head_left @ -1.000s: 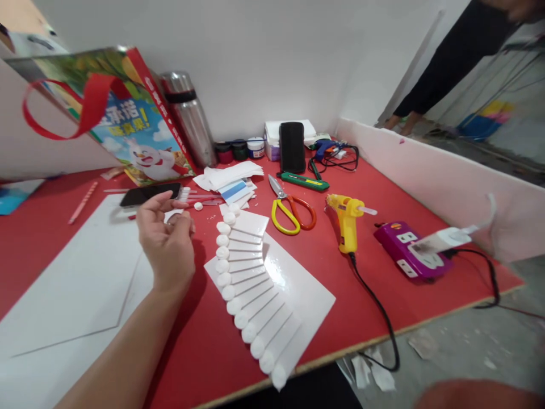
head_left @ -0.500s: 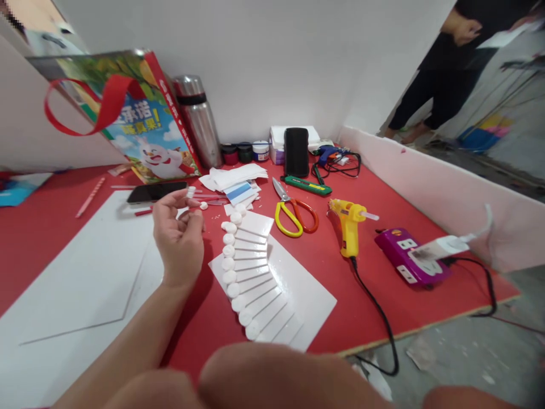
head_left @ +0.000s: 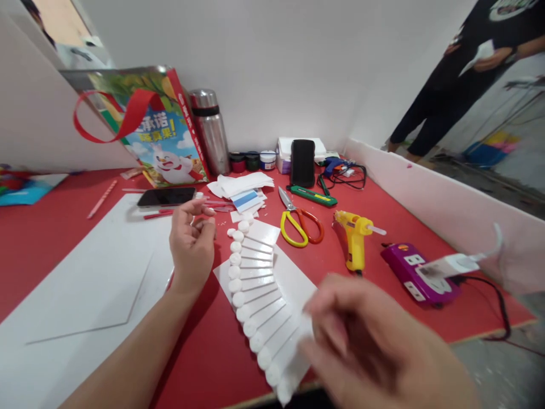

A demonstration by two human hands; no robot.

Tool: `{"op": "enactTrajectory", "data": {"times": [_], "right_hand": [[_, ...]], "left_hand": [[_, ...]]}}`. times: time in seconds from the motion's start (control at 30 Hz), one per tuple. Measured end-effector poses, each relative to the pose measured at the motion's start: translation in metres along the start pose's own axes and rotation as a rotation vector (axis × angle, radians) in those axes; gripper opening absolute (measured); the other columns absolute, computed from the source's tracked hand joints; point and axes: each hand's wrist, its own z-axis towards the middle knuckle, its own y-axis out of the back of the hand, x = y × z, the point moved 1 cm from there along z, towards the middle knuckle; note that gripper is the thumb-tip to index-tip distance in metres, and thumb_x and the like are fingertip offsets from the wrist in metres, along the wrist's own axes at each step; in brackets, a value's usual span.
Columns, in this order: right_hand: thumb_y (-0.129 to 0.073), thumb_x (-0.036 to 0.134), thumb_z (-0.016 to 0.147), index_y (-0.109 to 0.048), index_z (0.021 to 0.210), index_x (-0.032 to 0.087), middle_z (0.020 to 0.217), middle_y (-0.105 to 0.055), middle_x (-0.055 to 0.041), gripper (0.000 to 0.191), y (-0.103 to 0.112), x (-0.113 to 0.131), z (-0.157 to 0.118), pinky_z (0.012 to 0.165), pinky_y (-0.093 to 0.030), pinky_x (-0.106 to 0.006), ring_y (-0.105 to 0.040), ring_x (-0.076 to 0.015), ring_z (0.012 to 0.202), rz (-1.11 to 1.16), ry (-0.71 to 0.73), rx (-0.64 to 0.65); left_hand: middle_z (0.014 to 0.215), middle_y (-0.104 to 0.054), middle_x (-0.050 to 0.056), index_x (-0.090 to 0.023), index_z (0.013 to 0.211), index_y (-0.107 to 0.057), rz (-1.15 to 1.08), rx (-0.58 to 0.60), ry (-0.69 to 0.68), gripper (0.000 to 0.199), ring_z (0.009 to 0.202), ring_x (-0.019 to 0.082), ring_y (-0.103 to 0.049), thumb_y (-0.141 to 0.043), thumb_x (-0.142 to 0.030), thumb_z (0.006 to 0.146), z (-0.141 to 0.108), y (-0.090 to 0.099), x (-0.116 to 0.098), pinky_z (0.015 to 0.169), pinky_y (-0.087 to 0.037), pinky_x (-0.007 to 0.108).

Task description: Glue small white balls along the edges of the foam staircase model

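- Here's the left hand (head_left: 193,244), over by the far end of the row, fingers curled, thumb near the forefinger, a small white disc (head_left: 209,211) right at the fingertips; whether it's gripped or only touched, can't tell!
- And the right hand (head_left: 383,341), big and blurred in the foreground, fingers bent inward, covering the near right part of the white sheet (head_left: 293,267); can't tell if anything sits in that grasp.
- Between the two, the white strips (head_left: 258,272), fanned in a curve over the sheet, reaching right down to the near edge of the red surface (head_left: 200,335).
- Round white caps (head_left: 234,272) line their left ends, one after another, what a tidy row!
- Just right of the row's far end lie the scissors (head_left: 290,208), yellow and orange handles spread, the green cutter (head_left: 313,196) behind them.
- Further right, the yellow glue gun (head_left: 355,238) on its side, near the purple power strip (head_left: 426,281).
- Left of centre, a dark phone (head_left: 166,197) lies flat behind the left hand.
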Motion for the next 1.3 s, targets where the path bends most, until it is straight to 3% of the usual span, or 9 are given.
{"op": "enactTrajectory", "data": {"times": [0.17, 0.4, 0.73, 0.87, 1.03, 1.13, 1.2, 1.3], "right_hand": [[-0.078, 0.01, 0.064, -0.071, 0.09, 0.014, 0.081, -0.048, 0.0004, 0.027, -0.001, 0.015, 0.031, 0.045, -0.038, -0.013, -0.042, -0.0051, 0.061, 0.625, -0.177, -0.007], [-0.076, 0.014, 0.077, -0.067, 0.092, 0.011, 0.082, -0.051, 0.0003, 0.018, 0.005, 0.005, 0.044, 0.057, -0.048, -0.019, -0.056, -0.0091, 0.073, 0.85, -0.248, 0.017], [-0.082, 0.003, 0.07, -0.071, 0.086, 0.01, 0.071, -0.044, 0.0048, 0.02, 0.002, 0.003, 0.043, 0.052, -0.04, -0.012, -0.042, -0.0028, 0.061, 0.748, -0.123, -0.006], [-0.08, 0.0, 0.069, -0.073, 0.09, 0.01, 0.076, -0.047, 0.0037, 0.024, 0.004, 0.003, 0.041, 0.057, -0.045, -0.014, -0.046, -0.0036, 0.064, 0.727, -0.092, 0.027], [-0.083, 0.007, 0.071, -0.075, 0.099, 0.012, 0.097, -0.061, -0.0042, 0.03, 0.006, 0.0, 0.042, 0.067, -0.051, -0.018, -0.057, -0.0098, 0.082, 0.6, -0.03, 0.027], [-0.082, 0.018, 0.08, -0.07, 0.077, 0.013, 0.075, -0.056, -0.0001, 0.013, 0.01, -0.001, 0.043, 0.059, -0.048, -0.015, -0.053, -0.0062, 0.066, 0.491, 0.028, -0.065], [-0.081, 0.023, 0.083, -0.063, 0.065, 0.013, 0.065, -0.051, 0.0022, 0.028, 0.013, 0.001, 0.042, 0.054, -0.044, -0.014, -0.047, -0.0041, 0.055, 0.42, 0.082, -0.115], [-0.082, 0.029, 0.082, -0.06, 0.061, 0.014, 0.056, -0.051, 0.0035, 0.033, 0.018, 0.008, 0.037, 0.044, -0.037, -0.014, -0.039, -0.0021, 0.043, 0.31, 0.122, -0.161]], "left_hand": [[0.097, -0.063, 0.001, -0.02, 0.114, -0.061, 0.032, -0.015, -0.006, 0.035, 0.056, 0.007, -0.049, -0.068, -0.015, 0.081, 0.001, 0.002, -0.001, 0.05, -0.04, 0.02], [0.099, -0.063, 0.002, -0.025, 0.113, -0.062, 0.041, -0.014, 0.016, 0.031, 0.057, 0.01, -0.049, -0.067, -0.015, 0.083, 0.001, 0.002, -0.001, 0.051, -0.038, 0.025], [0.1, -0.062, 0.002, -0.027, 0.113, -0.062, 0.026, -0.007, 0.03, 0.031, 0.058, 0.01, -0.05, -0.067, -0.016, 0.084, 0.0, 0.003, -0.001, 0.051, -0.04, 0.026], [0.1, -0.062, 0.002, -0.026, 0.112, -0.062, 0.035, -0.004, 0.032, 0.03, 0.058, 0.01, -0.05, -0.067, -0.015, 0.084, 0.0, 0.002, -0.001, 0.051, -0.039, 0.025], [0.098, -0.063, 0.001, -0.024, 0.112, -0.061, 0.03, -0.013, 0.025, 0.031, 0.056, 0.008, -0.05, -0.067, -0.014, 0.083, 0.001, 0.002, -0.001, 0.049, -0.04, 0.023], [0.096, -0.062, 0.001, -0.021, 0.113, -0.061, 0.02, -0.015, 0.034, 0.033, 0.055, 0.007, -0.05, -0.068, -0.011, 0.081, 0.002, 0.002, -0.003, 0.049, -0.041, 0.021], [0.096, -0.063, 0.0, -0.019, 0.113, -0.061, 0.011, -0.03, 0.035, 0.034, 0.055, 0.006, -0.051, -0.067, -0.01, 0.081, 0.004, 0.002, -0.004, 0.049, -0.042, 0.02], [0.095, -0.064, 0.0, -0.018, 0.112, -0.061, -0.014, -0.09, 0.052, 0.035, 0.055, 0.006, -0.053, -0.067, -0.008, 0.078, 0.008, 0.005, -0.003, 0.05, -0.042, 0.021]]}}
